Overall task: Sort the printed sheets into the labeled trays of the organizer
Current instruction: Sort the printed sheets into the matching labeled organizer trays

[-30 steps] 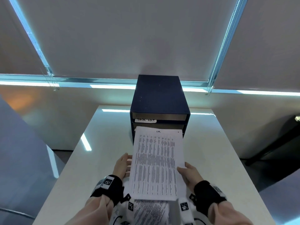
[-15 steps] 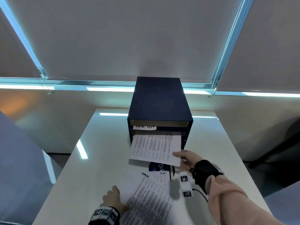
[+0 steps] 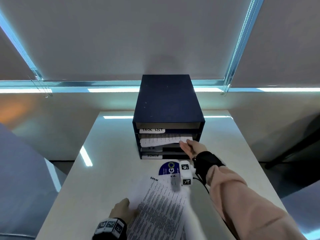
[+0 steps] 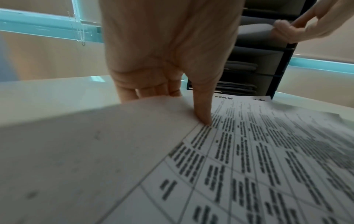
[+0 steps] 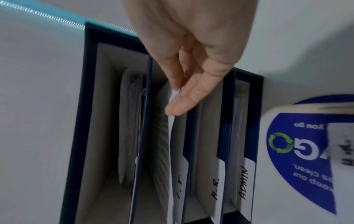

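A dark blue organizer (image 3: 168, 108) stands at the back of the white table (image 3: 107, 153); its trays are labelled TASK LIST (image 3: 152, 130), I.T (image 5: 180, 188), H.R. (image 5: 215, 189) and ADMIN (image 5: 244, 181). One printed sheet (image 3: 162, 140) lies mostly inside the second tray, the I.T one, its front edge sticking out. My right hand (image 3: 186, 144) pinches that sheet's (image 5: 170, 136) right front corner between thumb and fingers (image 5: 178, 104). Near the front, my left hand (image 3: 123, 207) holds the left edge of the top sheet of a loose pile (image 3: 161, 210), thumb on top and fingers beneath (image 4: 149, 94).
A round blue sticker (image 3: 168, 168) lies on the table between pile and organizer, partly under the sheets. The TASK LIST and ADMIN trays hold papers. Drawn roller blinds with bead chains (image 3: 232, 54) hang behind. Bare table shows on both sides of the organizer.
The sheet I held up in both hands has gone forward into the second tray with my right hand alone. My left hand dropped back onto the pile near the front edge.
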Demonstrator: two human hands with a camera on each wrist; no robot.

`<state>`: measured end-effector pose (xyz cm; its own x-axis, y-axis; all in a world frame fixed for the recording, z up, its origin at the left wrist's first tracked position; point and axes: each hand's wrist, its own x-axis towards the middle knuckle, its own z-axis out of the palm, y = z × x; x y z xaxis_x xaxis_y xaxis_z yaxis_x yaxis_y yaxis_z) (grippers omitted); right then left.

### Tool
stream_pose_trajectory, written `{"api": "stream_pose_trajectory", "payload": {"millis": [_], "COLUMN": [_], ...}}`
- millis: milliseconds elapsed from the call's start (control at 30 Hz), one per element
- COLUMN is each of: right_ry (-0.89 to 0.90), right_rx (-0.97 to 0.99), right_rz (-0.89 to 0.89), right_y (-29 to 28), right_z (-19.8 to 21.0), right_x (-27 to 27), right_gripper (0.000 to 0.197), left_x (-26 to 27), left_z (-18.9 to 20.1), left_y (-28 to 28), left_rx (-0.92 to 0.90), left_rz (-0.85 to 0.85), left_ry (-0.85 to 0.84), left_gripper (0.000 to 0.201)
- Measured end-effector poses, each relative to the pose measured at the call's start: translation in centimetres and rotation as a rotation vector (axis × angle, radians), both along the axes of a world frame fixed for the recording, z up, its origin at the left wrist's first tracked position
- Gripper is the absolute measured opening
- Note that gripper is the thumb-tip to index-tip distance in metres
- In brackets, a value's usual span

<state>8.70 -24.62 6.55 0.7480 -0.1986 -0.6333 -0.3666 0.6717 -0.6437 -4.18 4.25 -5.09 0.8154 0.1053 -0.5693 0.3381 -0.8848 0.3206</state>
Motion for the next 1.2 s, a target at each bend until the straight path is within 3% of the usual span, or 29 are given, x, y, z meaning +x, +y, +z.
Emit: {"api": "stream_pose_trajectory", "payload": {"millis": [67,133,200,367,467,567,633,700,933,1067,1133,1200], "right_ry": [-0.041,-0.068,-0.091,-0.154,-0.177,-0.133,-0.100,-0.094,-0.060,-0.041,-0.003,0.029], "right_rx": [0.039,0.140,0.236,0.172,0.079,-0.190,-0.466,-0.579,-0.445,-0.402,-0.384,-0.303], "right_rz": [-0.047,-0.103,-0.085,-0.008,0.039,0.194,0.289,0.398,0.510,0.606,0.743,0.841], "right_y": [0.5,0.8,1.1,0.9,-0.4,-1.6,-2.0,-2.2,-1.4,-0.8,-0.6,-0.3], "right_z": [0.6,0.9,0.8,0.1,-1.0,-1.9,-2.4,-3.6,-5.2,-6.1,-7.1,-8.0], "right_x": [1.2,2.2,2.8,2.8,1.0,-2.6,-5.4,-8.0,-12.6,-14.9,-16.4,-18.1], "right_gripper": [0.033,0.024,0.025,0.028,0.014,0.019,0.022,0.029,0.049,0.072,0.064,0.037], "left_x": [-0.2,-0.4,-0.6,-0.5,-0.1,0.0,0.1,0.2,-1.0,-1.6,-1.7,-1.9], "left_z": [-0.2,-0.7,-0.1,0.0,0.0,1.6,2.2,2.8,4.4,4.4,3.9,4.0], "left_y": [0.3,0.6,0.7,1.3,2.1,1.9,1.8,1.5,0.0,-0.1,-0.2,-0.6], "left_rx": [-0.068,-0.141,-0.185,-0.330,-0.507,-0.734,-0.861,-0.910,-1.009,-1.030,-1.018,-0.975], "left_rz": [-0.010,0.005,0.033,0.139,0.164,0.322,0.423,0.456,0.474,0.509,0.525,0.539], "left_ry": [-0.023,-0.029,-0.027,-0.022,-0.083,-0.114,-0.138,-0.169,-0.188,-0.164,-0.149,-0.131], "left_gripper": [0.024,0.040,0.044,0.039,0.034,0.044,0.030,0.019,0.021,0.021,0.021,0.020]}}
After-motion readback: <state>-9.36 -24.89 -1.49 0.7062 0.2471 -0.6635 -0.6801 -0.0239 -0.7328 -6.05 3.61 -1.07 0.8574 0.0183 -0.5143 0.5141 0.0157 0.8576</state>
